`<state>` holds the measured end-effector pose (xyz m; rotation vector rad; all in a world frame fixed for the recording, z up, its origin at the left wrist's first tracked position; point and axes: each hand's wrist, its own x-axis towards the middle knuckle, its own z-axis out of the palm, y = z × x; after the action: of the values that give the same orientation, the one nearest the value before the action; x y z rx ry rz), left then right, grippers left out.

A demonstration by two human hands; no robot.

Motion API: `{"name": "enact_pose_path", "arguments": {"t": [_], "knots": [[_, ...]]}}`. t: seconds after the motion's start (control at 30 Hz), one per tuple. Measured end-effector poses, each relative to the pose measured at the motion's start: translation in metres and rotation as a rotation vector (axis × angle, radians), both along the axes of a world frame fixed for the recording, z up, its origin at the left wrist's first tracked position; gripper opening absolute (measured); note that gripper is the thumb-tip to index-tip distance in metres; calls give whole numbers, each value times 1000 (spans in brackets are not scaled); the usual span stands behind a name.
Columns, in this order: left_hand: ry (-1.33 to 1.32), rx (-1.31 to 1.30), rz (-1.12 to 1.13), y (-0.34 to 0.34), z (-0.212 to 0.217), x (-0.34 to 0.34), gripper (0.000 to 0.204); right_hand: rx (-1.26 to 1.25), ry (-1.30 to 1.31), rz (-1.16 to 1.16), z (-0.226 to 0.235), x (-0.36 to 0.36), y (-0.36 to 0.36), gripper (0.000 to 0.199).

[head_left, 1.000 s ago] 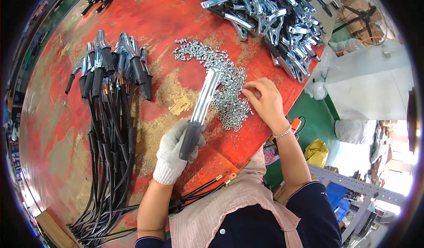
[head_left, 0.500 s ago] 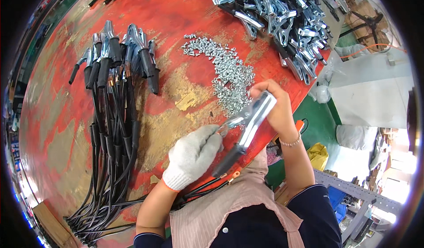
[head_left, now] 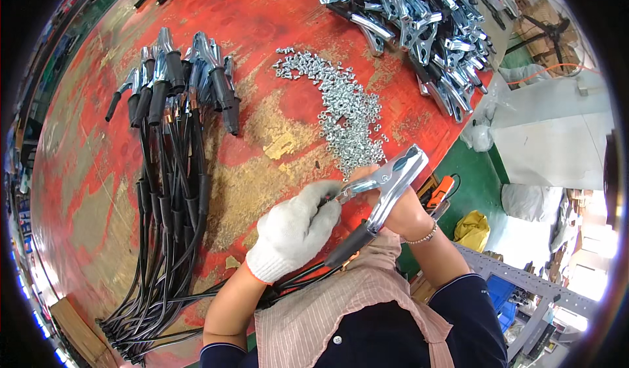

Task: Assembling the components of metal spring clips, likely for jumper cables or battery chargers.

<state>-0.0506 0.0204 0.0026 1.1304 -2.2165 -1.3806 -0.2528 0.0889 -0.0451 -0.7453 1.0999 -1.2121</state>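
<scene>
Both hands are up over the near edge of the red table point(head_left: 262, 34), and between them sits a metal spring clamp point(head_left: 385, 188) with a black-sleeved handle. Its long axis runs on a slant: the silvery nose points up and to the right, away from the body, while the black handle end angles down and left toward the chest. The right hand point(head_left: 400, 207), bare with a beaded bracelet at the wrist, is behind and under the clamp, fingers wrapped around its middle and gripping it. The left hand point(head_left: 295, 230), in a grey knit glove, comes in from the left with its fingers point(head_left: 325, 201) pinched on the clamp's slim metal arm that juts out toward the left. Just beyond the clamp, a trail of small silver nuts and bolts point(head_left: 344, 109) lies scattered on the table, its near end just beside the right hand. Further off, at the top right, a heap of bare metal clamps point(head_left: 419, 20). Well to the left, a bundle of black cables point(head_left: 164, 191) with clamps already fitted at their far ends lies stretched along the table.
</scene>
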Motion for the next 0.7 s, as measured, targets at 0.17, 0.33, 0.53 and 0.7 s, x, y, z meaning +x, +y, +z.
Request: {"name": "enact_pose_path", "arguments": {"t": [0.17,0.33,0.53,0.7], "knots": [[-158,-624,-93,4,-5,-6,34,-2,276,88,25,-9,-1,25],[152,-287,258,0,-2,5,33,-327,1218,-78,7,-25,6,13],[653,851,403,-8,-4,24,31,-398,1404,-48,-12,-17,18,16],[447,662,365,2,-9,11,33,-438,1410,-47,-9,-15,16,12]]}}
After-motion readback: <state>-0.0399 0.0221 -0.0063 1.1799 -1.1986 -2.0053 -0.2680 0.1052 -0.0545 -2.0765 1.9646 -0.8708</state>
